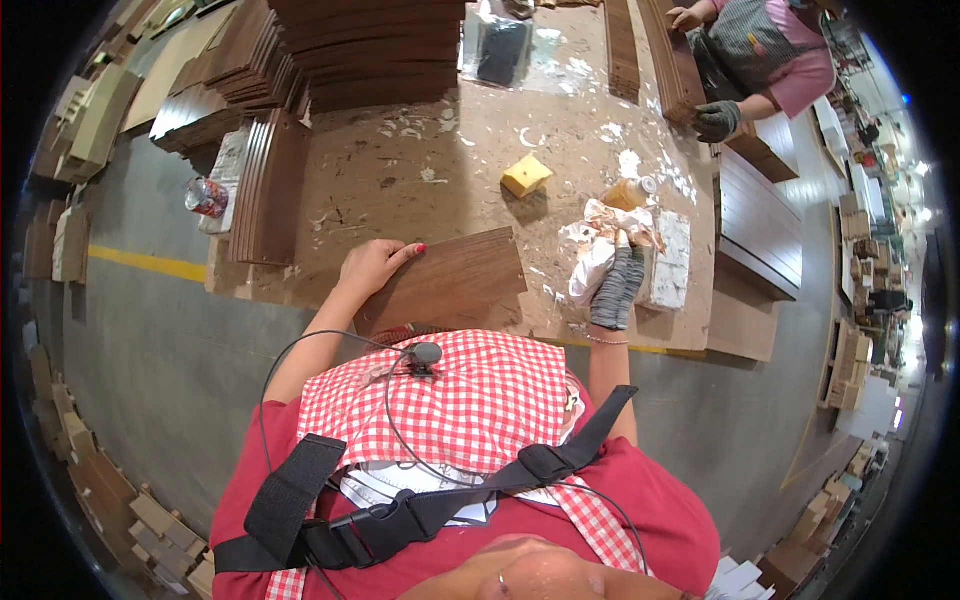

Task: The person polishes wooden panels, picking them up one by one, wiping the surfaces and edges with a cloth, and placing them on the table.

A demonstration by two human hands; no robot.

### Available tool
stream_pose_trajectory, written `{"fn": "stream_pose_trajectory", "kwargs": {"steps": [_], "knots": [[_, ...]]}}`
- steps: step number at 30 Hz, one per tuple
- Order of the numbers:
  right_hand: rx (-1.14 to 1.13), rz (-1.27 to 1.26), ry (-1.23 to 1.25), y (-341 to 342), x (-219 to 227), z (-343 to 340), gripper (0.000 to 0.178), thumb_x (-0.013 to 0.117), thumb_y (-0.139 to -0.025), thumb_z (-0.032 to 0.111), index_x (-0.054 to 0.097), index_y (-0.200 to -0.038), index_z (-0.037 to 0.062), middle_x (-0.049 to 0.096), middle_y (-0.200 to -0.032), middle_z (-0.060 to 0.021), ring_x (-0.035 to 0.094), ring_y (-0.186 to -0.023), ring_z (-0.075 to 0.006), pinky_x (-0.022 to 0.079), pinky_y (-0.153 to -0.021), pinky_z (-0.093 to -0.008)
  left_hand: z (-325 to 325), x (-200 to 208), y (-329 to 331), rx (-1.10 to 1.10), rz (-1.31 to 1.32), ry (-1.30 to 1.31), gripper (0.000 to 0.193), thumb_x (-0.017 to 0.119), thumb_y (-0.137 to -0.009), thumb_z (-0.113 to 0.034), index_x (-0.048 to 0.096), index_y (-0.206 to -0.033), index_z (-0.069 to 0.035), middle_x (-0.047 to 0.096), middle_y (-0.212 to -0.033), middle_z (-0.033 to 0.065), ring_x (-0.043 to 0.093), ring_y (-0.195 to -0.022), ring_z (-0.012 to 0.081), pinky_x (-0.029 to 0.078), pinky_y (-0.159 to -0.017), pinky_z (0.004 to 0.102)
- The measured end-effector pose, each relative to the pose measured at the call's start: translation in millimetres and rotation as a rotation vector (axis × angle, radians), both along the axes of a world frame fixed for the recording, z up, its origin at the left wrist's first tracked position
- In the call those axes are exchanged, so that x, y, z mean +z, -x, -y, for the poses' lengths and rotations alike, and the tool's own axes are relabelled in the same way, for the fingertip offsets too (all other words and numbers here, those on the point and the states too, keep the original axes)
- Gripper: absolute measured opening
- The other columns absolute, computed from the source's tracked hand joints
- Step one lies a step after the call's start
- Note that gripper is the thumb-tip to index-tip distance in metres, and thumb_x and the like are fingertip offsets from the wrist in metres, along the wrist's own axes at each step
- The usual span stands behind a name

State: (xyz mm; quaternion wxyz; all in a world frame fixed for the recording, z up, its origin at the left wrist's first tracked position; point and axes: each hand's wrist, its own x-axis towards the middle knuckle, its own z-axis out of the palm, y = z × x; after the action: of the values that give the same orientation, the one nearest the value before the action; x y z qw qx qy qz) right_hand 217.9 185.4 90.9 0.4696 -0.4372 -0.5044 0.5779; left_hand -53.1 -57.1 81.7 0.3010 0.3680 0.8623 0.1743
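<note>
My bare left hand grips the left end of a brown wood-grain board, thumb on its top face. The board lies at a slant by the table's near edge, just in front of my checked apron. My right hand, in a grey knit glove, is closed on a crumpled white rag with brownish stains. The rag rests beside a white marbled block. Right behind it lies a bottle of amber liquid, partly covered by the rag. A yellow sponge sits beyond the board.
Stacked brown boards rise at the table's far left, with more boards nearer. A can stands at the left edge. White scraps dot the tabletop. At the far right a co-worker's gloved hand touches a long board.
</note>
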Motion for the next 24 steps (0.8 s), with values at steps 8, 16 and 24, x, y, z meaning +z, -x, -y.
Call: {"fn": "stream_pose_trajectory", "kwargs": {"steps": [8,16,24], "knots": [[-0.056,0.106,-0.132,-10.6,4.2,5.7,0.018,0.055,-0.094,0.009,0.060,-0.109,-0.0004,0.060,-0.108,-0.0053,0.053,-0.098,-0.0142,0.043,-0.090,-0.0286,-22.5,-6.1,-1.4,-0.115,0.026,0.071,0.056,0.049,-0.086,-0.065,0.073,-0.090,-0.015,0.069,-0.079,0.0118,0.066,-0.077,0.0312,0.050,-0.068,0.0426],[0.086,0.093,-0.086,19.0,5.9,19.7,0.015,0.060,-0.092,0.007,0.062,-0.105,0.0006,0.061,-0.098,-0.0019,0.054,-0.088,-0.0097,0.045,-0.080,-0.0243,-11.2,-19.7,-0.9,-0.065,-0.063,-0.207,0.037,0.064,-0.085,-0.045,0.071,-0.089,-0.009,0.068,-0.086,0.0132,0.065,-0.081,0.0305,0.050,-0.069,0.0407],[0.260,0.093,-0.138,46.7,-14.1,37.4,0.018,0.064,-0.090,0.014,0.063,-0.101,0.0004,0.064,-0.093,-0.0031,0.056,-0.083,-0.0105,0.046,-0.076,-0.0243,9.3,-10.2,-14.5,-0.053,-0.466,-0.437,0.033,0.069,-0.082,-0.035,0.068,-0.109,-0.014,0.054,-0.121,0.0087,0.043,-0.117,0.0288,0.029,-0.101,0.0482]]}}
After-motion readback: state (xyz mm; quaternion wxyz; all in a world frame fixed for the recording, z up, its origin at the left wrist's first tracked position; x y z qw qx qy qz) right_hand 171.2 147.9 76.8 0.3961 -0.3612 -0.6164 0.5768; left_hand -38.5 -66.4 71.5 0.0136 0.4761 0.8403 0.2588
